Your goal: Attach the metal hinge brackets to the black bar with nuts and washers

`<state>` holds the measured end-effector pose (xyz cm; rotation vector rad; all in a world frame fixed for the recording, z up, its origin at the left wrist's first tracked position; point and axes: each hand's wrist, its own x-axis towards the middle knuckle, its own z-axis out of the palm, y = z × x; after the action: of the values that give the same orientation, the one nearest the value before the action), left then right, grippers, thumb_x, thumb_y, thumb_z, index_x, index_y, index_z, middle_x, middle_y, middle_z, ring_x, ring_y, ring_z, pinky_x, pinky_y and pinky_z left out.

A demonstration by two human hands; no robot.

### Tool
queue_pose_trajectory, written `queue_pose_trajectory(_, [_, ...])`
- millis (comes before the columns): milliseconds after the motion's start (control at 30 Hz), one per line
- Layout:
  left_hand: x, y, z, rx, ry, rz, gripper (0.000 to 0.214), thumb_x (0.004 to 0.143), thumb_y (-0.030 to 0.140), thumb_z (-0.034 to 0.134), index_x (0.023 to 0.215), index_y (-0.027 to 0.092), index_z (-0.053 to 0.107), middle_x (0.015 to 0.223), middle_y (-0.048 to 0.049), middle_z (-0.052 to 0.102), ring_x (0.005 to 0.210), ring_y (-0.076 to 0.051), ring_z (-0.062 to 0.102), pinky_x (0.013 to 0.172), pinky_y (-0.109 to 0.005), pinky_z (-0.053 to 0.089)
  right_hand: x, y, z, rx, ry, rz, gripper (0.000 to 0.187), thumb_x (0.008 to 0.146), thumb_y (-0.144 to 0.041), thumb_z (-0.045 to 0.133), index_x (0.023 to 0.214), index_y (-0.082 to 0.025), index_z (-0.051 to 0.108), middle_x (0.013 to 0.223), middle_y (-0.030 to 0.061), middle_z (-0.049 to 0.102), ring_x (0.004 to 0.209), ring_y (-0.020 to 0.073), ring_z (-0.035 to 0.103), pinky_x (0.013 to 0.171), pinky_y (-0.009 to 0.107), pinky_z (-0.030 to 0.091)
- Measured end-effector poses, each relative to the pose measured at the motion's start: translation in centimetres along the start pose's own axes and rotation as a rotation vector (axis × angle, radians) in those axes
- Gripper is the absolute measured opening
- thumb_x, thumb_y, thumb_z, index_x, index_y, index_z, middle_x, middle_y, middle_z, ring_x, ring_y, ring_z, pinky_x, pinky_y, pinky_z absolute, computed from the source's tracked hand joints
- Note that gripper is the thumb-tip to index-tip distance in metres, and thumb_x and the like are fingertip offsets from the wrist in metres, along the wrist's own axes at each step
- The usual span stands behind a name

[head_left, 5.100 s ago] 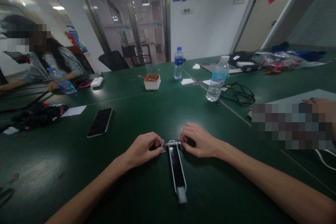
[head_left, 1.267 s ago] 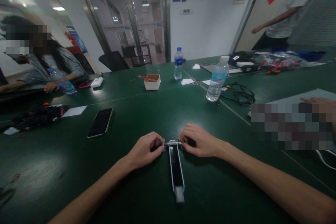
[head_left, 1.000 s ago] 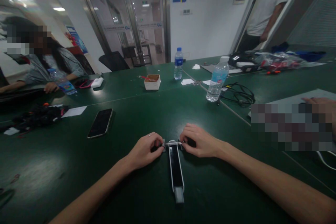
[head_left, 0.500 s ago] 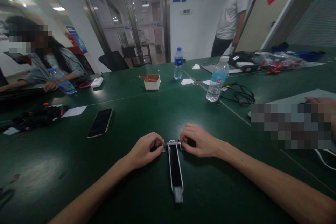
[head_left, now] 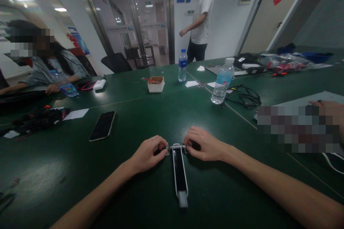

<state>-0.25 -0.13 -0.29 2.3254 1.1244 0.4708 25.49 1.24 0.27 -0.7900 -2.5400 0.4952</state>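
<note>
A narrow black strip with a white rim (head_left: 180, 171) lies lengthwise on the green table, a pale grey tab (head_left: 183, 199) at its near end. Across its far end runs a thin metal crossbar (head_left: 176, 146) with a small plate at either side; I cannot tell what kind of device it is. My left hand (head_left: 150, 153) is closed, thumb and fingers pinching the crossbar's left end. At the opposite end, my right hand (head_left: 203, 144) pinches the bar in the same way. Fingertips partly hide both end plates.
A phone (head_left: 103, 126) lies left of my hands. Beyond stand a small box (head_left: 156, 84) and water bottles (head_left: 223, 82). Black cables (head_left: 244, 96) are coiled on the right, near another person's hand (head_left: 331, 114). A seated person is at far left; another stands behind the table (head_left: 134, 114).
The person in the white shirt has walked leftward behind the table. My hands and the strip with its crossbar stay in place.
</note>
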Motion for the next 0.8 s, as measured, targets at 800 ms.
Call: queue_pose_trajectory(800, [0.01,0.28,-0.17,0.01,0.004,0.01,0.015,0.09,0.026,0.049,0.095,0.017,0.059,0.08,-0.0005,0.052,0.067,-0.013,0.046,0.061,-0.025,0.039,0.04,0.51,0.3,-0.014,-0.005,0.028,0.004,0.075,-0.018,0.058,0.078,-0.015,0.057,0.07,0.0,0.052,0.07,0.0138,0.044,0.065,0.027,0.033])
